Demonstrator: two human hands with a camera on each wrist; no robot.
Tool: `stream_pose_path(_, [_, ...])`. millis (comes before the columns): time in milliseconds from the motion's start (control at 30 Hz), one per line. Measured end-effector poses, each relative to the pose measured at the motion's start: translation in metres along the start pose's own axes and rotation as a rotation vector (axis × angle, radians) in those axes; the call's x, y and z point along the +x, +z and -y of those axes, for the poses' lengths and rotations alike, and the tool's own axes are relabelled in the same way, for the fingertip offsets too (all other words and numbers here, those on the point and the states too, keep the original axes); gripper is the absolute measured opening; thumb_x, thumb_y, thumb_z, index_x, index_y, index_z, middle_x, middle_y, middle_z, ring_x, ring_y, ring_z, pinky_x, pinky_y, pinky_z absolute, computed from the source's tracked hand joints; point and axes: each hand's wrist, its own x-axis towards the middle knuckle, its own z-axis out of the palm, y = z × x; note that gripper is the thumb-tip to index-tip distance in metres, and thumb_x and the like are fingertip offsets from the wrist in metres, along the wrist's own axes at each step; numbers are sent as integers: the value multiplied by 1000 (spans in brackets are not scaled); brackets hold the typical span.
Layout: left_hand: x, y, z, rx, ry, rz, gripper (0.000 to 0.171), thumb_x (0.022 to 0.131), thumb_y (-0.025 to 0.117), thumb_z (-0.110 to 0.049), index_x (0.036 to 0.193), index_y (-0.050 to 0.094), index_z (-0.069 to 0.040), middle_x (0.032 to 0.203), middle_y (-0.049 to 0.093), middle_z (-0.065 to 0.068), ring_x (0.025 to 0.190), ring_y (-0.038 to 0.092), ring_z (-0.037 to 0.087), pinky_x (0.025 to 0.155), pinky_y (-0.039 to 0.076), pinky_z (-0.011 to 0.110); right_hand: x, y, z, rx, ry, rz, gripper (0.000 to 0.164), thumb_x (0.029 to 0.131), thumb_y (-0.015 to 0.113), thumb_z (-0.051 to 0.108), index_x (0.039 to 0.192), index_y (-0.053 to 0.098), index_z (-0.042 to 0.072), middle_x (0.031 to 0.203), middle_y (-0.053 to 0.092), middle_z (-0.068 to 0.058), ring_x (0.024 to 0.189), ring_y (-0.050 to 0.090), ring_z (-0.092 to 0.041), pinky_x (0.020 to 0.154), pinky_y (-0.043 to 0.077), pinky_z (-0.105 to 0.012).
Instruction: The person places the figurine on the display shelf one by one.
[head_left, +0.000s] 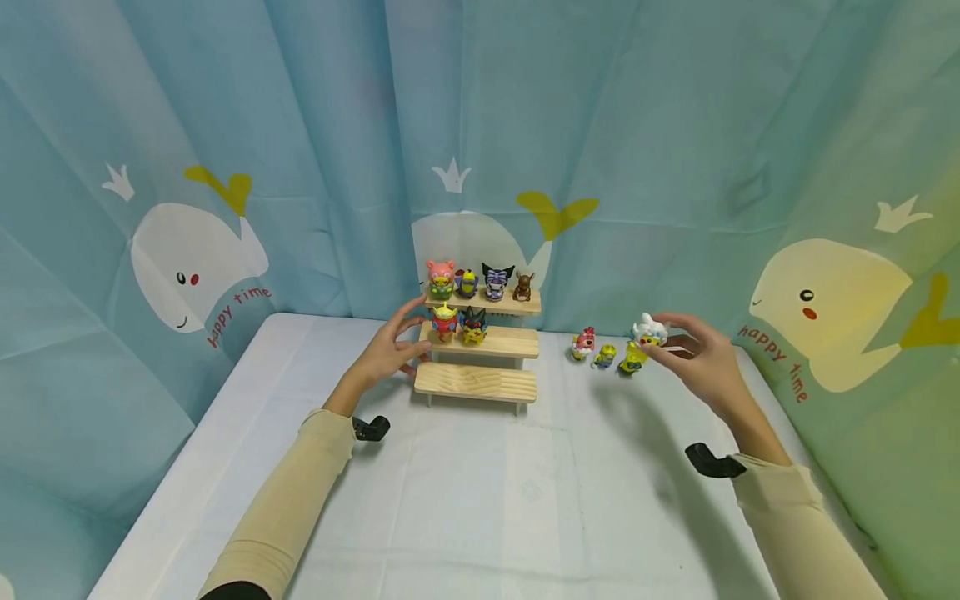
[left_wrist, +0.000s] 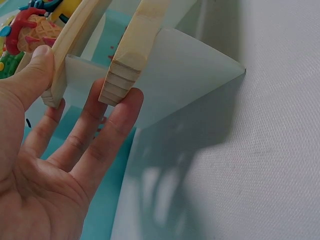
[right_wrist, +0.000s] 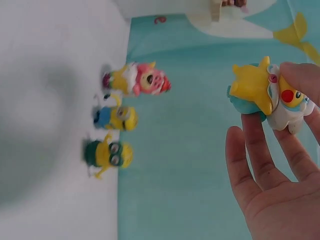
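In the head view, a three-step wooden display stand (head_left: 476,382) is on the white table. My left hand (head_left: 384,352) holds its left side; in the left wrist view the thumb (left_wrist: 37,72) lies against the middle board and other fingertips touch the board ends. My right hand (head_left: 703,360) pinches a yellow figurine with a white fluffy headpiece (right_wrist: 254,86) between thumb and fingers, raised off the table. Below it stand a green-and-yellow minion figurine (right_wrist: 107,154), a blue-and-yellow minion figurine (right_wrist: 115,118) and a pink bear figurine (right_wrist: 135,80).
Along the top step stand several figurines, among them a pink one (head_left: 441,280) and a brown one (head_left: 523,287). The middle step bears a red figurine (head_left: 444,323) and a black-and-yellow one (head_left: 473,326). A blue whale-print curtain (head_left: 652,150) hangs behind the table (head_left: 480,500).
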Motion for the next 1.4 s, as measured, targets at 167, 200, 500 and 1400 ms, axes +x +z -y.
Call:
stream_pose_path(167, [0,0,0,1,-6,-6,80,103,65,-10,166,19,-31,167,19,25,109,64,54,75,50,77,6,11,13,-1,-25,40,46,93,80,18,136,64,14,127,60,3,97,71,-8,74,55,-16])
stream_pose_path(200, [0,0,0,1,-5,-7,80,103,65,-10,166,19,-31,167,19,25,111,63,54,75,50,77,8,14,16,6,-34,49,46,93,80,18,135,64,14,128,60,3,97,71,-9,74,55,-17])
stream_pose_path(500, [1,0,2,-4,-17,-13,81,102,67,-11,165,21,-33,167,19,24,114,63,52,77,48,79,14,38,52,53,-140,85,45,90,79,0,132,64,1,133,59,-12,96,68,-9,82,56,-16])
stream_pose_path(1400, [10,-6,22,-8,-12,-14,82,102,65,-10,165,19,-36,168,18,22,109,64,54,74,49,78,42,113,93,122,-211,298,44,92,75,-3,134,61,-4,135,59,-25,103,66,-43,79,61,-38])
